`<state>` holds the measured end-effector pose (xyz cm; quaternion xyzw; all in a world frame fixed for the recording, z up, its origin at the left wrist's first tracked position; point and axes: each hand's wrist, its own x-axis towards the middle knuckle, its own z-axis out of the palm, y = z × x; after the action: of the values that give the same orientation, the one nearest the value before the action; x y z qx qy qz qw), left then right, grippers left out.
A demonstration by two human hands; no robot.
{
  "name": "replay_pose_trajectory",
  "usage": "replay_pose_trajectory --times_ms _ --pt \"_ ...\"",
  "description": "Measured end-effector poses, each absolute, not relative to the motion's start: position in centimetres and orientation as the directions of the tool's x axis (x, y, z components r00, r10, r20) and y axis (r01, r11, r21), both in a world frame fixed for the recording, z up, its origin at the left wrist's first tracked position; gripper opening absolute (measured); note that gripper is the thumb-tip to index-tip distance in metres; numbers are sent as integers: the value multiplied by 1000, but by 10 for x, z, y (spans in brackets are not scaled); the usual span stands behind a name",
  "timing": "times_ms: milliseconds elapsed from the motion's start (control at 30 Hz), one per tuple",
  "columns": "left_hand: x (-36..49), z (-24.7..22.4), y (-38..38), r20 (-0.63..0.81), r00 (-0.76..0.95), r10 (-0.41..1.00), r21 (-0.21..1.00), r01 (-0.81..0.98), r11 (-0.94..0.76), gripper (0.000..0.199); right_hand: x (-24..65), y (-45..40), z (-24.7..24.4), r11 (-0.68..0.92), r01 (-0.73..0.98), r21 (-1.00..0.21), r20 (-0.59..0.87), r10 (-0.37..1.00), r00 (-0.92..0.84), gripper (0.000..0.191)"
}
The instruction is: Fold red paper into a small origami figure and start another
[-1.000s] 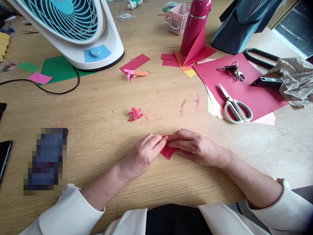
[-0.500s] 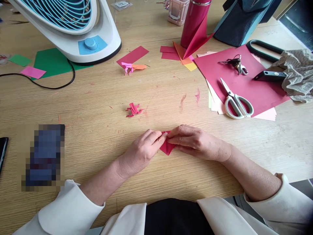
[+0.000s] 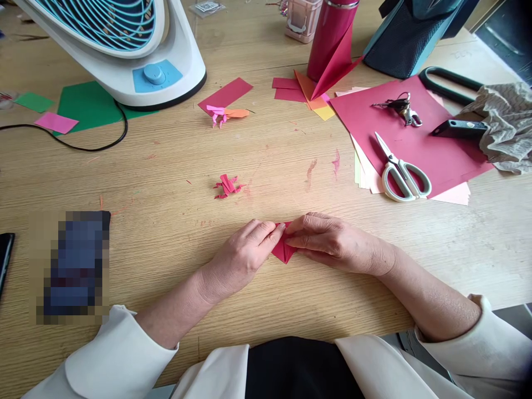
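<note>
A small folded red paper (image 3: 285, 252) lies on the table near its front edge, one point facing me. My left hand (image 3: 249, 249) presses its left side, thumb and fingers closed on the upper part. From the right, my right hand (image 3: 326, 241) grips the opposite side with its fingers together. The fingertips of both hands nearly meet over the paper and hide its sides and part of its top. Beyond my left hand sits a small red origami figure (image 3: 227, 186) with thin legs. Farther back is a pink and orange origami figure (image 3: 224, 114).
White-handled scissors (image 3: 403, 176) and keys (image 3: 401, 108) rest on a stack topped by red paper (image 3: 453, 160). A fan (image 3: 183, 66) stands back left, a red bottle (image 3: 330, 39) at the back. A blurred-out dark object (image 3: 75, 266) lies at left. Crumpled cloth or paper (image 3: 509, 127) is at right.
Hardly anything differs. My right hand's fingers have shifted very slightly on the paper; my left hand keeps its place.
</note>
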<state>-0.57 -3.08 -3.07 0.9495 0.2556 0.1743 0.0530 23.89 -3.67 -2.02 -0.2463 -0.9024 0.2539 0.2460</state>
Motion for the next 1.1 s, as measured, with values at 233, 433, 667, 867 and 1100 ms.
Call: replay_pose_trajectory --times_ms 233,433,667,867,1100 --pt "-5 -31 -31 306 804 510 193 472 -860 31 239 -37 -20 758 318 -570 315 559 -767 26" --pt "-6 -32 -31 301 806 509 170 480 -861 33 238 -36 -20 759 322 -566 312 559 -768 25" --pt "-6 -34 -31 297 809 507 165 479 -862 34 239 -36 -21 766 321 -557 311 550 -775 26" --pt "-6 -32 -31 292 812 506 167 478 -862 33 239 -37 -21 777 322 -541 309 540 -783 25" --pt "-7 -30 -32 258 823 507 146 485 -862 34 238 -38 -21 782 323 -533 306 534 -788 26"
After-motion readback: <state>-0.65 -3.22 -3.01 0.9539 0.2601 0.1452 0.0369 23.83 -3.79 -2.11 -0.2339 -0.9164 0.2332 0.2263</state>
